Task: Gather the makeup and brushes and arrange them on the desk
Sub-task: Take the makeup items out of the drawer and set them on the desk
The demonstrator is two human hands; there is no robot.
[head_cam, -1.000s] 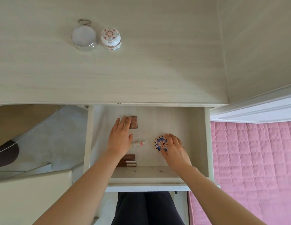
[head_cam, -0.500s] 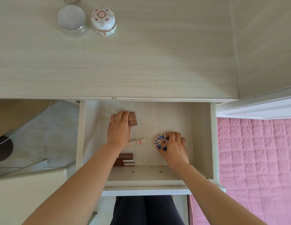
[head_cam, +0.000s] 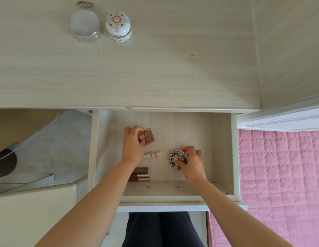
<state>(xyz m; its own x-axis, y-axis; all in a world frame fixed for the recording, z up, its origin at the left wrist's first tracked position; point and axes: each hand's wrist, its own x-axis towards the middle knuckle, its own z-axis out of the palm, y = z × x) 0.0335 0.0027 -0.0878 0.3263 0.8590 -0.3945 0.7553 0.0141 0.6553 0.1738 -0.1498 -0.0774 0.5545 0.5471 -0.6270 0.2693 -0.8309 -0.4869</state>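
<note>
Both hands are inside the open drawer (head_cam: 233,157) under the pale wooden desk (head_cam: 155,68). My left hand (head_cam: 133,145) grips a small brown square eyeshadow palette (head_cam: 148,138), tilted up off the drawer floor. My right hand (head_cam: 192,161) pinches a round compact (head_cam: 177,159) with a blue and pink pattern, tipped on its edge. Between the hands a small pink and white tube (head_cam: 153,155) lies on the drawer floor. Three brown lip tubes (head_cam: 141,174) lie side by side near the drawer's front, partly under my left forearm.
On the desk's far left stand a clear round jar (head_cam: 84,26) with a white lid and an egg-shaped floral trinket box (head_cam: 118,26). A pink quilted bed (head_cam: 283,184) lies to the right. My dark-trousered legs (head_cam: 162,229) are below the drawer.
My left hand curled round the brown palette and tilted it up. My right hand closed on the round compact and tipped it onto its edge.
</note>
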